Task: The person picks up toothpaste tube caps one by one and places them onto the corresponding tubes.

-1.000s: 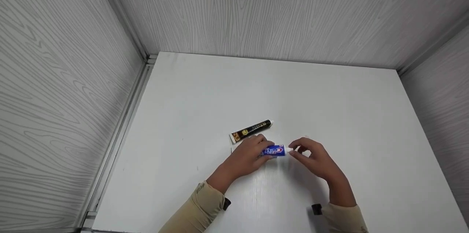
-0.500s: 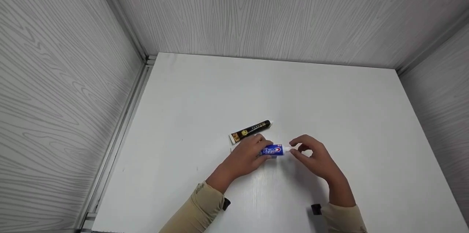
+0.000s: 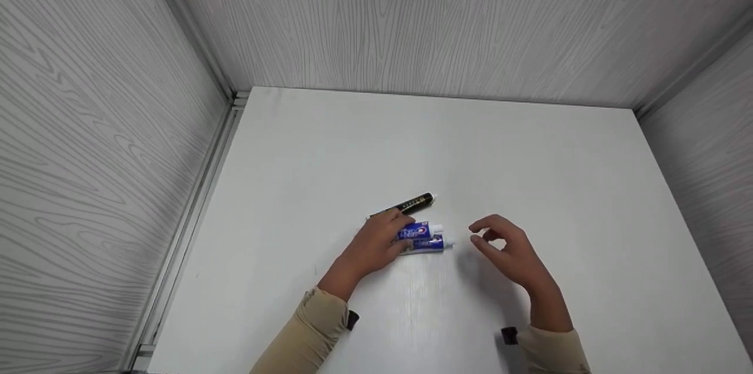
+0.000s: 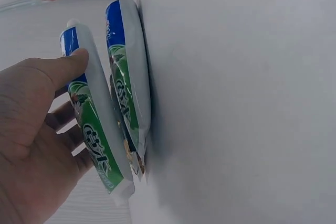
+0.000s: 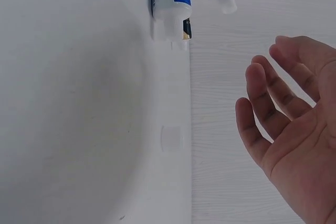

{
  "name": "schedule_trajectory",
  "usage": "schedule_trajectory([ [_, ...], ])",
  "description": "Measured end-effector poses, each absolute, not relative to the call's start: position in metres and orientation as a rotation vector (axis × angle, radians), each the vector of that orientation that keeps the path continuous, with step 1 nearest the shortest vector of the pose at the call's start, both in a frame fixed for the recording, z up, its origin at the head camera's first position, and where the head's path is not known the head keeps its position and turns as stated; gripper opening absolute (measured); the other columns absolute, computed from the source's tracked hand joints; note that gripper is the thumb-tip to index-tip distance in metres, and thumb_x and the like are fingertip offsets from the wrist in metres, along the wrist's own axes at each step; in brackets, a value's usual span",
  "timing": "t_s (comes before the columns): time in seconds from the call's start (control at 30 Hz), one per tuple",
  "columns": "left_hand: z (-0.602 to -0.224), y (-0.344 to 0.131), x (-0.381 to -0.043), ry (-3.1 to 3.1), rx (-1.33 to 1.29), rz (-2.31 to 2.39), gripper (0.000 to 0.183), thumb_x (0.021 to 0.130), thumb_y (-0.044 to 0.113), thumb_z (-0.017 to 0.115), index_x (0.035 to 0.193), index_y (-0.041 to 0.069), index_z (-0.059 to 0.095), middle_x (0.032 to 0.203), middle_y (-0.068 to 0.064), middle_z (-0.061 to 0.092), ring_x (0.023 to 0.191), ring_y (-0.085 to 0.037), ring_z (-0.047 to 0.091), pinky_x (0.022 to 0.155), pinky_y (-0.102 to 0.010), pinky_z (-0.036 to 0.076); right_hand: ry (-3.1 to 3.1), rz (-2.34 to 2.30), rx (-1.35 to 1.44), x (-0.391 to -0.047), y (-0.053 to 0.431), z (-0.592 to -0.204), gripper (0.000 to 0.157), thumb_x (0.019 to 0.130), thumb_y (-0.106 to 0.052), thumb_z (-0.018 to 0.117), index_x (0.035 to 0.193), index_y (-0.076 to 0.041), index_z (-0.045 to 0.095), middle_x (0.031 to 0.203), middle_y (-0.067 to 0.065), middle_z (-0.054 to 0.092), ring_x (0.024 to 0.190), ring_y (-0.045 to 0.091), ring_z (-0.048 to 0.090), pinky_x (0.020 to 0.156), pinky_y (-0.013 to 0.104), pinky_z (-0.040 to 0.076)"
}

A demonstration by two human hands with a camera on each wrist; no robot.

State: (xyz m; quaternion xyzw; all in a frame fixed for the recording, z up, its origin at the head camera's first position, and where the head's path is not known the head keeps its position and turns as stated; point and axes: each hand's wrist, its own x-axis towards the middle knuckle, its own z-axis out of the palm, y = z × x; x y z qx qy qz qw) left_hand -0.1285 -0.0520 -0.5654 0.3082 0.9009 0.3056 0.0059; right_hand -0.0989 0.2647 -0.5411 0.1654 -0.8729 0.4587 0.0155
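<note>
My left hand (image 3: 373, 244) grips a blue, green and white toothpaste tube (image 3: 413, 231) between thumb and fingers. In the left wrist view that held toothpaste tube (image 4: 94, 124) is raised off the white surface. A second, similar toothpaste tube (image 4: 127, 72) lies on the surface right beside it, its white end (image 5: 170, 24) pointing toward my right hand. My right hand (image 3: 509, 253) hovers to the right, its fingers bent loosely with a gap to the thumb and nothing between them. Behind the left hand lies a black tube (image 3: 417, 203), partly hidden by the fingers.
A white tabletop (image 3: 559, 174) spreads around the hands. Wood-grain panels stand at the back (image 3: 400, 21), the left (image 3: 88, 156) and the right (image 3: 706, 127). A metal rail (image 3: 200, 203) runs along the left edge.
The left hand has shifted left and slightly back with its toothpaste tube, away from the right fingers. The second toothpaste tube now shows in front of it. The right hand has barely moved.
</note>
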Motion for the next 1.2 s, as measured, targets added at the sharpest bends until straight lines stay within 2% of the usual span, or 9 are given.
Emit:
schedule_trajectory([
  [0.2,-0.573,-0.055,-0.132,2.906,0.859,0.85,0.043,0.103,0.029,0.073,0.142,0.011,0.065,0.128,-0.006,0.068,0.115,-0.024,0.065,0.1,-0.046,0.054,-2.736,1.405,0.465,-0.098,0.265,-0.54,0.018,0.1,-0.01,0.076,0.114,-0.02,0.074,0.113,0.008,0.074,0.096,0.012,0.064,0.089,0.026,0.056],
  [0.43,-0.576,-0.055,-0.136,2.934,0.803,0.842,0.041,0.103,0.029,0.073,0.14,0.011,0.066,0.123,-0.007,0.067,0.11,-0.025,0.064,0.096,-0.046,0.053,-2.751,1.416,0.422,-0.098,0.265,-0.539,0.017,0.099,-0.011,0.076,0.113,-0.021,0.075,0.113,0.005,0.074,0.096,0.013,0.064,0.09,0.028,0.056],
  [0.57,-0.574,-0.051,-0.138,2.942,0.77,0.83,0.042,0.103,0.029,0.072,0.14,0.011,0.066,0.123,-0.007,0.067,0.11,-0.025,0.064,0.097,-0.045,0.053,-2.764,1.412,0.367,-0.099,0.268,-0.54,0.015,0.1,-0.012,0.075,0.114,-0.018,0.075,0.114,0.002,0.074,0.097,0.014,0.064,0.091,0.035,0.057],
  [0.63,-0.573,-0.049,-0.138,2.949,0.77,0.822,0.041,0.103,0.029,0.072,0.14,0.011,0.066,0.123,-0.007,0.067,0.11,-0.025,0.063,0.097,-0.046,0.052,-2.758,1.403,0.327,-0.102,0.273,-0.542,0.014,0.101,-0.013,0.074,0.115,-0.018,0.075,0.114,0.001,0.073,0.097,0.014,0.064,0.091,0.034,0.057],
  [0.8,-0.574,-0.049,-0.14,2.965,0.783,0.848,0.034,0.105,0.028,0.069,0.135,0.011,0.069,0.12,-0.007,0.067,0.107,-0.024,0.062,0.093,-0.045,0.053,-2.763,1.365,0.25,-0.106,0.283,-0.549,0.015,0.102,-0.017,0.074,0.116,-0.015,0.075,0.115,0.001,0.072,0.097,0.014,0.065,0.091,0.035,0.056],
  [0.93,-0.573,-0.05,-0.142,2.978,0.769,0.915,0.029,0.107,0.026,0.066,0.13,0.009,0.072,0.117,-0.007,0.067,0.103,-0.023,0.062,0.09,-0.042,0.054,-2.8,1.341,0.207,-0.107,0.286,-0.554,0.017,0.103,-0.021,0.073,0.118,-0.015,0.074,0.116,0.002,0.072,0.095,0.014,0.065,0.092,0.041,0.056],
  [1.07,-0.569,-0.051,-0.145,2.97,0.77,0.96,0.028,0.106,0.024,0.067,0.128,0.008,0.073,0.116,-0.008,0.067,0.101,-0.023,0.062,0.088,-0.042,0.055,-2.799,1.32,0.165,-0.109,0.289,-0.556,0.02,0.102,-0.023,0.074,0.12,-0.013,0.074,0.116,0.004,0.072,0.094,0.014,0.066,0.09,0.033,0.054],
  [1.2,-0.567,-0.052,-0.147,2.951,0.76,0.984,0.028,0.105,0.023,0.068,0.129,0.008,0.073,0.117,-0.008,0.067,0.102,-0.023,0.062,0.09,-0.043,0.055,-2.794,1.315,0.155,-0.11,0.291,-0.558,0.024,0.1,-0.016,0.076,0.123,-0.008,0.072,0.117,0.008,0.072,0.092,0.018,0.067,0.085,0.028,0.053],
])
